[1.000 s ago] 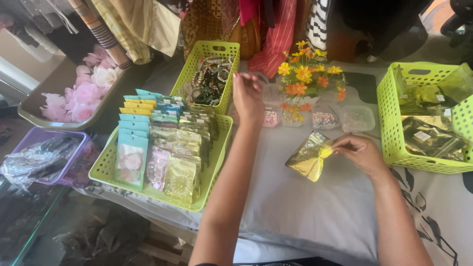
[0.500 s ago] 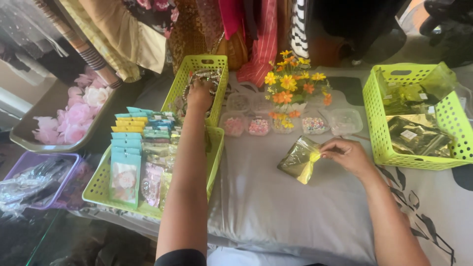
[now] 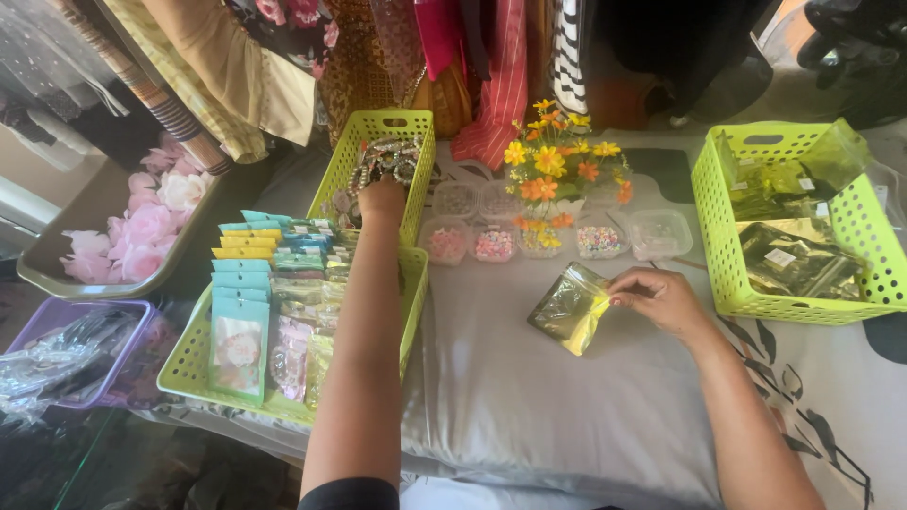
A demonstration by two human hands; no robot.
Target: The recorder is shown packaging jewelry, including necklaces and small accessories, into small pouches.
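My left hand [image 3: 381,200] reaches into the small green basket [image 3: 422,151] at the back, among the beaded bracelets [image 3: 383,161]; its fingers are hidden by the back of the hand. My right hand [image 3: 661,297] pinches the top edge of a shiny yellow-green foil pouch [image 3: 570,307] that rests on the grey cloth [image 3: 529,397].
A wide green basket [image 3: 189,364] of packets lies under my left arm. Several clear tubs of beads [image 3: 494,244] and a small bunch of orange and yellow flowers [image 3: 557,170] stand behind the pouch. A green basket [image 3: 718,246] of foil pouches is at the right. Pink fabric flowers [image 3: 142,227] fill a tray at the left.
My left hand has gone from above the bead tubs leftward into the small back basket. My right hand and the pouch have stayed put.
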